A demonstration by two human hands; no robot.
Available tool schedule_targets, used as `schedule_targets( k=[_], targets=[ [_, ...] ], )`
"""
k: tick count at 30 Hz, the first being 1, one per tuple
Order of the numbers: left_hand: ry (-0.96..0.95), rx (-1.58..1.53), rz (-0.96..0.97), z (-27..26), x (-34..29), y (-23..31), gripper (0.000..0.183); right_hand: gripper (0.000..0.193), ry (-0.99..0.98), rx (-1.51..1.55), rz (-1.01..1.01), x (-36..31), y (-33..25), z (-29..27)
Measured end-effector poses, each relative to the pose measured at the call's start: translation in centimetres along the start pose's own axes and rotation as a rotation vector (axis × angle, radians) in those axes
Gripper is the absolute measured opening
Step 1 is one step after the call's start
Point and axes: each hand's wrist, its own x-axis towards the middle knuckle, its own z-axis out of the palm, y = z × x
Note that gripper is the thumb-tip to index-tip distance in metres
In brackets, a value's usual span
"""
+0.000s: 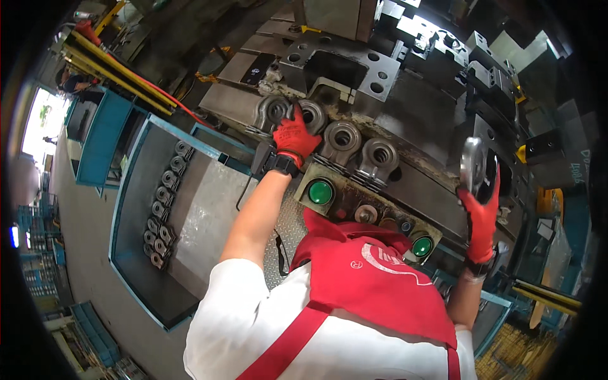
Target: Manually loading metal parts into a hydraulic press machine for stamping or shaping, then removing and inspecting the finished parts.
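My left hand (pixel 296 135), in a red glove, lies against two stacks of dark metal ring-ended parts at the press's front edge. Its visible fingers are stretched and apart, touching the left stack (pixel 275 110) and the neighbouring stack (pixel 313 116); some fingertips are hidden. Right of it stand a third stack (pixel 342 139) and a fourth stack (pixel 379 158). Out to the right, my red-gloved right hand (pixel 482 218) is closed on a shiny ring-ended metal part (pixel 471 161), held up by its lower end.
Below the stacks is a control box with a left green button (pixel 320 192) and a right green button (pixel 422 246). A steel die block (pixel 380 79) sits on the press bed. To the left, a blue-framed table (pixel 120 212) bears several more ring-ended parts. A person (pixel 79 83) is far left.
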Motion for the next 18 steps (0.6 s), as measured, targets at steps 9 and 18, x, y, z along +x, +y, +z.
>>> schedule_targets(
  k=[9, 18],
  targets=[
    [0.016, -0.426, 0.123, -3.3, -5.3, 0.0, 0.104, 0.090, 0.065, -0.180, -0.238, 4.4, -3.5, 2.0],
    [-0.779, -0.942, 0.506, 2.0, -13.0, 12.2, 0.100, 0.088, 0.172, -0.118, -0.173, 2.2, -3.4, 0.3]
  ],
)
